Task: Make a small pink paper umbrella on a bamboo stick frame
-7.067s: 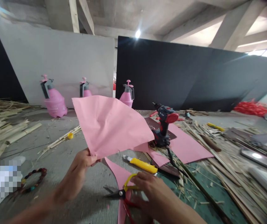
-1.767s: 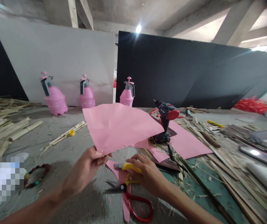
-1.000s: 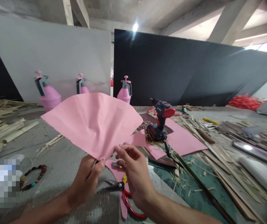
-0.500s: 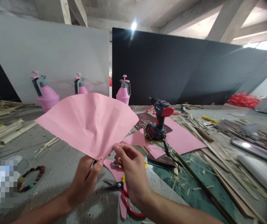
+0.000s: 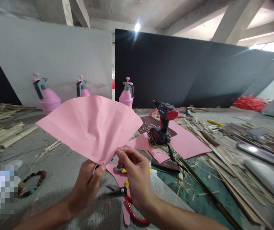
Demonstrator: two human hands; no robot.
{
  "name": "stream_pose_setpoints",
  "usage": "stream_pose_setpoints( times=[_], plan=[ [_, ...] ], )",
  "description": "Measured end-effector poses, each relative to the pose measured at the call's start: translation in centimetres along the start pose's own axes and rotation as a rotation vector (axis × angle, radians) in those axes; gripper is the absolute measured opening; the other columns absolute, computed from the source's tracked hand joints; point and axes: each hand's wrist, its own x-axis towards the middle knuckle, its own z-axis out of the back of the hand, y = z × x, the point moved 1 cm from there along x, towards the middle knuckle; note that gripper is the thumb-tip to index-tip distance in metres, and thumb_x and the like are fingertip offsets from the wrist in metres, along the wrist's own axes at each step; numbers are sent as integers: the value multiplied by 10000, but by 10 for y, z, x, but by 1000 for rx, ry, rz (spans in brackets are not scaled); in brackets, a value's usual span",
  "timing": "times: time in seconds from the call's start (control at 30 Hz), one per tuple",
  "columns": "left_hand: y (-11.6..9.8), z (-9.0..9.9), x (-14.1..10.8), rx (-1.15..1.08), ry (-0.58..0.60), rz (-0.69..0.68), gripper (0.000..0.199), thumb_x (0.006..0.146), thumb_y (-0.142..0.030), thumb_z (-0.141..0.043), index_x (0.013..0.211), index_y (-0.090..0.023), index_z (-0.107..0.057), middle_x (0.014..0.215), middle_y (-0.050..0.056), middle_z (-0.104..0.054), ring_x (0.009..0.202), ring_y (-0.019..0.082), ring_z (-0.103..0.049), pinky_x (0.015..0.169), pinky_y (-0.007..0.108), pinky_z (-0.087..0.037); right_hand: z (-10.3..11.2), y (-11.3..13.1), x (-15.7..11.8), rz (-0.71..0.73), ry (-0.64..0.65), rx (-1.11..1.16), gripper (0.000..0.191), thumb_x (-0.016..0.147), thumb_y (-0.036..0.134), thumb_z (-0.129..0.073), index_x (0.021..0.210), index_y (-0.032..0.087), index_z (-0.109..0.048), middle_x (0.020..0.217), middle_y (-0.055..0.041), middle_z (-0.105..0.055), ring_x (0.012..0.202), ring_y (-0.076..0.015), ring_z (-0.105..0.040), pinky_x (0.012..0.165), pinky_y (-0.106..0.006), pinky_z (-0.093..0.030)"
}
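A fan-shaped sheet of pink paper [image 5: 94, 124], creased toward its lower point, stands raised in front of me. My left hand [image 5: 87, 180] is closed on that narrow lower end, thumb against the paper. With thumb and fingertips, my right hand [image 5: 137, 174] pinches the sheet's lower right edge. Below the hands lie scissors [image 5: 121, 191] with dark blades and red handles, partly covered by my right hand. Pink paper scraps [image 5: 117, 175] rest beside and under them. Something yellow behind my right hand is mostly hidden.
A cordless drill [image 5: 163, 121] stands among pink sheets [image 5: 189, 140]. Three pink spray bottles [image 5: 49, 99] line the back. Bamboo strips [image 5: 237, 179] cover the right side, more lie at left. A bead bracelet [image 5: 33, 183] is at left, a phone [image 5: 263, 155] at right.
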Motion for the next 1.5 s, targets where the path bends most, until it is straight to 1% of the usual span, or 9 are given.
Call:
stream_pose_setpoints(
  times=[0.17, 0.4, 0.6, 0.77, 0.97, 1.07, 1.2, 1.33, 1.5],
  plan=[
    [-1, -1, -2, 42, -19, -48, 340, 907, -295, -423, 576, -220, -406, 510, -41, -429, 490, 137, -431, 501, 265, -345, 1, -1, 0, -7, 1, -5, 212, 730, 369, -848, 779, 178, -771, 700, 5, -676, 557, -83, -543, 506, -191, -497],
    [2, -2, -5, 98, -35, -54, 344, 907, -296, -429, 595, -188, -523, 544, -15, -527, 524, 149, -504, 534, 259, -401, 2, -3, -1, 6, 21, 5, 211, 739, 368, -844, 787, 179, -763, 694, 10, -655, 547, -79, -520, 525, -210, -532],
    [3, -2, -5, 93, -47, -65, 346, 915, -296, -432, 589, -195, -491, 534, -24, -498, 503, 137, -470, 513, 258, -378, 3, -3, -1, 72, 43, -21, 195, 750, 365, -835, 784, 184, -773, 679, 2, -659, 555, -90, -527, 516, -213, -534],
    [5, -3, -5, 80, -4, -72, 346, 933, -286, -422, 603, -199, -475, 540, -26, -502, 519, 139, -485, 530, 256, -381, 3, -5, 0, 73, 27, -50, 205, 744, 368, -833, 789, 176, -776, 664, -2, -660, 532, -91, -513, 491, -221, -538],
    [8, -5, -7, 94, -18, -91, 366, 937, -291, -414, 584, -204, -457, 520, -28, -479, 489, 134, -464, 498, 261, -351, 4, -7, 2, 122, 26, -95, 218, 757, 383, -819, 812, 176, -775, 669, -13, -679, 516, -102, -527, 475, -241, -558],
    [8, -5, -7, 95, -9, -80, 371, 938, -310, -413, 594, -194, -491, 530, -17, -503, 506, 143, -488, 518, 263, -376, 5, -7, 3, 190, 32, -138, 191, 779, 366, -800, 811, 179, -773, 685, -20, -692, 522, -111, -552, 475, -246, -564],
    [5, -4, -6, 70, 6, -66, 371, 938, -308, -412, 613, -181, -539, 538, -11, -527, 514, 147, -498, 528, 263, -392, 7, -7, 2, 332, 38, -220, 128, 817, 315, -769, 827, 188, -771, 728, -26, -700, 574, -126, -591, 496, -238, -565],
    [3, -4, -6, 50, 38, -33, 361, 931, -314, -414, 699, -153, -639, 596, 14, -598, 583, 173, -552, 593, 276, -444, 7, -7, 0, 451, 60, -320, 76, 846, 266, -750, 802, 206, -766, 748, -14, -698, 554, -111, -570, 490, -226, -540],
    [2, -3, -5, 26, 45, 18, 391, 937, -343, -407, 689, -156, -644, 601, 29, -614, 592, 186, -558, 596, 285, -452, 8, -6, 1, 544, 63, -400, 67, 862, 226, -746, 800, 212, -767, 765, -14, -716, 528, -104, -551, 468, -223, -482]
  ],
)
